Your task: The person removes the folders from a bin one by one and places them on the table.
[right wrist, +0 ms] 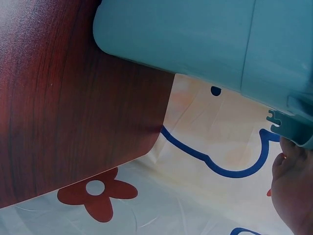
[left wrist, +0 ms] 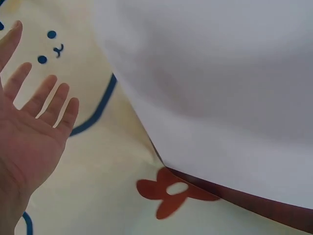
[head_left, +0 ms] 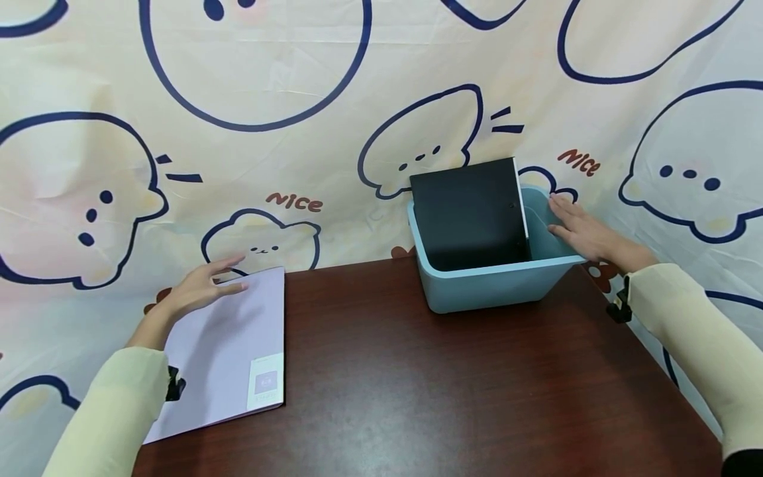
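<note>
Lilac folder point(head_left: 238, 344): one, lying flat at the left of the bench point(head_left: 429, 384); pale label point(head_left: 265, 382) at its near right corner.
Left grip point(head_left: 195, 288): over the folder's far left edge; fingers spread, palm bare, holding nothing; whether a fingertip touches the cover cannot be told.
Light blue bin point(head_left: 489, 285): one, plastic, at the far right of the bench; mouth upward.
Right grip point(head_left: 586, 235): on the bin's right end, grasping the rim; in the right wrist view, fingers sit beside the handle point(right wrist: 292, 128).
Black folder point(head_left: 471, 215): one, leaning in the bin toward the far side, top edge above the rim; gap to its right.
Step in hand, as judged: bracing the bin while attending to the lilac folder.
Handling, folder: best taken by a firm edge, thumb on top, fingers beneath, cover pinched shut so it cannot flap.
Handling, bin: light downward pressure suits; a hard pull could tip it or slide the black folder.
</note>
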Motion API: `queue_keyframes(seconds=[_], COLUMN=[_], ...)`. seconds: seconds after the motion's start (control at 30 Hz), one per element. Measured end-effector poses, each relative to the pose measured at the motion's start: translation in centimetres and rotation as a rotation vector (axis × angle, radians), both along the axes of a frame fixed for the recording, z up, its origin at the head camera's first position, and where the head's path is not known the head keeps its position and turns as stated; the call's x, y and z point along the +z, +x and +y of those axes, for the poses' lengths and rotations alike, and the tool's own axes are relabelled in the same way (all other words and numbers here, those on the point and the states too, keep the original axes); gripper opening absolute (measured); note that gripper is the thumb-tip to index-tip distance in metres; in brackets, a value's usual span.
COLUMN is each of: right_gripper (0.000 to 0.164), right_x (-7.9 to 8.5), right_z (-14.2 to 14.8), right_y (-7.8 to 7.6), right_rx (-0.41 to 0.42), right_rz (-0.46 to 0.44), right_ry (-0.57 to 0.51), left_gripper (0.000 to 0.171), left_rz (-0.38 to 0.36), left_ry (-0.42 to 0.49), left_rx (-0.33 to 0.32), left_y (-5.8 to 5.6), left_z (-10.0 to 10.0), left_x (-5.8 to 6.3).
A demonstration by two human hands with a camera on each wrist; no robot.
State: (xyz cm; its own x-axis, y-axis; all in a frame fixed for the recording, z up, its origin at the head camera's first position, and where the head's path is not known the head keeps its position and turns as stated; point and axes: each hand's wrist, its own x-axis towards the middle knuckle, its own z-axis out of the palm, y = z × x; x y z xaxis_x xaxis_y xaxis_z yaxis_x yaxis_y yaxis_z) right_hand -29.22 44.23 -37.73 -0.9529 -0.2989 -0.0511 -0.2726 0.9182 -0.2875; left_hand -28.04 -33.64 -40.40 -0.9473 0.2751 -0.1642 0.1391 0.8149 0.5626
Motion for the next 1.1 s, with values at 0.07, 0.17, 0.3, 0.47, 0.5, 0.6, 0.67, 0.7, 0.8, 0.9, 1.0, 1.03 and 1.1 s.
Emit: queue_keyframes(seconds=[0.07, 0.17, 0.3, 0.47, 0.5, 0.6, 0.67, 0.7, 0.8, 0.9, 1.0, 1.03, 1.1], right_gripper=[0.073, 0.073, 0.073, 0.073, 0.073, 0.073, 0.073, 0.073, 0.073, 0.074, 0.074, 0.074, 0.074], right_x=[0.0, -0.1, -0.2, -0.2, -0.2, -0.2, -0.3, -0.3, -0.3, -0.3, -0.1, -0.1, 0.0], right_z=[0.0, 0.0, 0.1, 0.1, 0.1, 0.2, 0.2, 0.1, 0.1, 0.1, 0.0, 0.0, 0.0], right_y=[0.0, 0.0, -0.1, 0.0, 0.0, 0.0, 0.0, 0.0, -0.1, -0.1, -0.1, 0.0, 0.0], right_rx=[0.002, 0.005, 0.008, 0.002, 0.0, 0.0, 0.002, 0.002, 0.003, 0.003, 0.001, -0.001, -0.002], right_rz=[0.004, 0.012, 0.016, 0.005, 0.003, 0.006, 0.007, 0.006, 0.006, 0.007, 0.003, 0.001, 0.0], right_ry=[0.002, 0.005, 0.008, 0.004, 0.004, 0.004, 0.004, 0.004, 0.002, -0.001, -0.005, -0.005, -0.003], left_gripper=[0.09, 0.089, 0.088, 0.086, 0.085, 0.083, 0.083, 0.082, 0.08, 0.078, 0.077, 0.077, 0.076], left_rz=[0.011, 0.023, 0.039, 0.067, 0.073, 0.081, 0.083, 0.087, 0.111, 0.14, 0.148, 0.149, 0.146], left_ry=[0.002, 0.007, 0.01, 0.029, 0.033, 0.048, 0.059, 0.065, 0.077, 0.094, 0.121, 0.129, 0.144], left_rx=[-0.009, -0.017, -0.033, -0.069, -0.079, -0.105, -0.113, -0.119, -0.141, -0.174, -0.202, -0.21, -0.219], left_y=[-0.1, -0.1, -0.3, -0.8, -0.9, -1.2, -1.4, -1.4, -1.7, -1.9, -2.2, -2.3, -2.4], left_z=[0.6, 1.5, 2.4, 3.7, 3.9, 4.7, 5.2, 5.5, 6.3, 7.3, 8.2, 8.5, 9.1], left_x=[0.2, 0.6, 0.8, 1.2, 1.3, 1.5, 1.7, 1.8, 2.1, 2.4, 2.8, 2.9, 3.0])
